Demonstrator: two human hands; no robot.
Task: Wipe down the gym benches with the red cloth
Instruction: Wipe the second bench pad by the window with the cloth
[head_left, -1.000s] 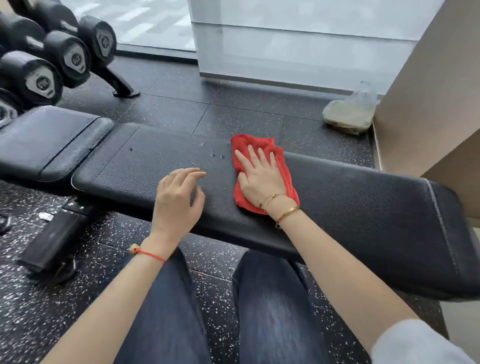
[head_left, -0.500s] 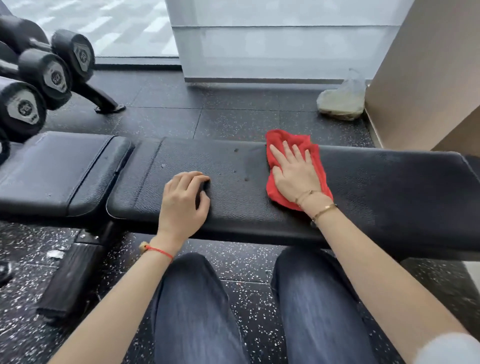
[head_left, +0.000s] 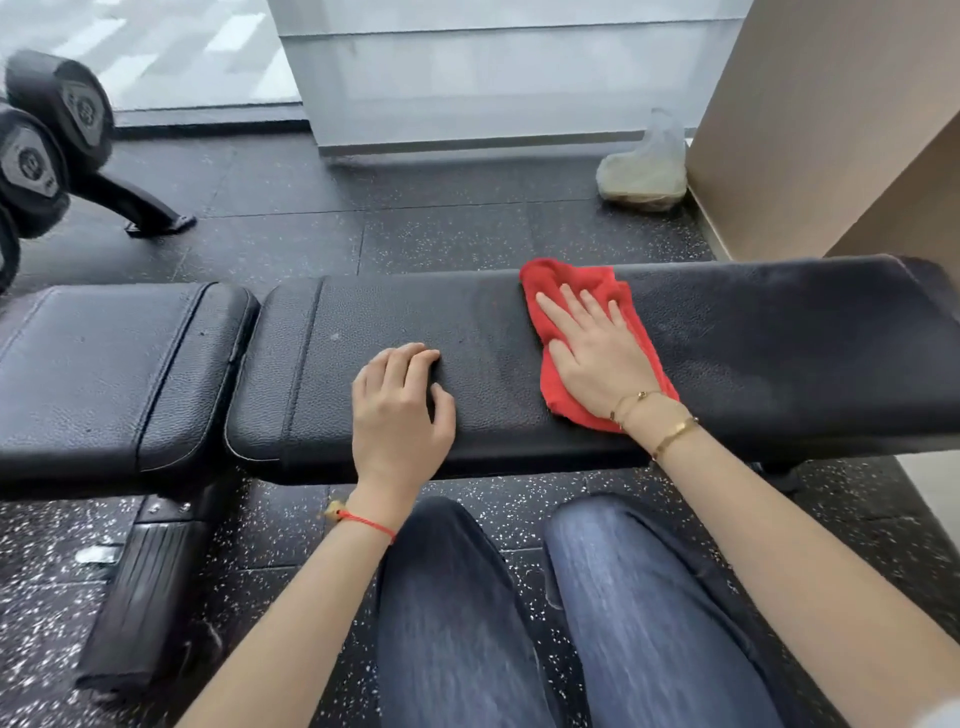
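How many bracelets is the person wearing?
3: one red string bracelet on the left wrist, two gold bracelets on the right wrist. None seem hidden.

Speckled black rubber floor (head_left: 467, 234), beige wall (head_left: 831, 130), daylit window (head_left: 156, 47).

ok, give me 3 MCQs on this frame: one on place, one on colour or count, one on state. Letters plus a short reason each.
1. Where is the red cloth?
A. on the long bench pad
B. on the floor
C. on the dumbbells

2. What colour is the string on the left wrist?
A. blue
B. red
C. white

3. What is the left hand doing?
A. gripping the cloth
B. raised in the air
C. resting bare on the pad

Answers:
1 A: the right hand presses it flat on the pad.
2 B: a red string shows there.
3 C: its fingers curl on the leather, holding nothing.
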